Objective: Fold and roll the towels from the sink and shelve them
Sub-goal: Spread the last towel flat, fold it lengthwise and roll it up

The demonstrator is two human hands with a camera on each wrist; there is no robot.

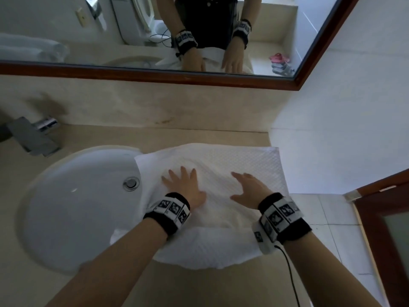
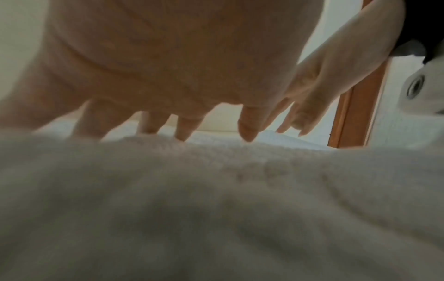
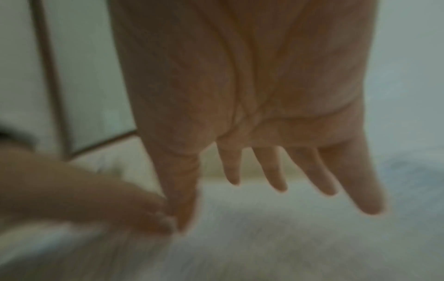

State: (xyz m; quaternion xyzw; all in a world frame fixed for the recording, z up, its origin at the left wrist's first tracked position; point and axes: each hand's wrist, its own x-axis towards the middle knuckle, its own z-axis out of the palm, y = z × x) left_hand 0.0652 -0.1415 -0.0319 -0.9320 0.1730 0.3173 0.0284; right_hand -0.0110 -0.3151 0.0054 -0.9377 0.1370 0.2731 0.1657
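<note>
Because the towel (image 1: 221, 173) needs flattening before rolling, we see left hand (image 1: 186, 187) and right hand (image 1: 250, 189) with fingers (image 1: 183, 173) released, splayed flat on it. Towel lies under both palms on the worktop (image 1: 199, 136), one edge left of the fingers drooping into the sink (image 1: 77, 196), probably just where it landed.

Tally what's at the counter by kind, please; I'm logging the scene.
Towels: 1 white towel spread on the counter
Hands: 2, left hand and right hand, flat on it
Sinks: 1 sink
Faucets: 1 faucet
Mirrors: 1 mirror
Total: 6
</note>
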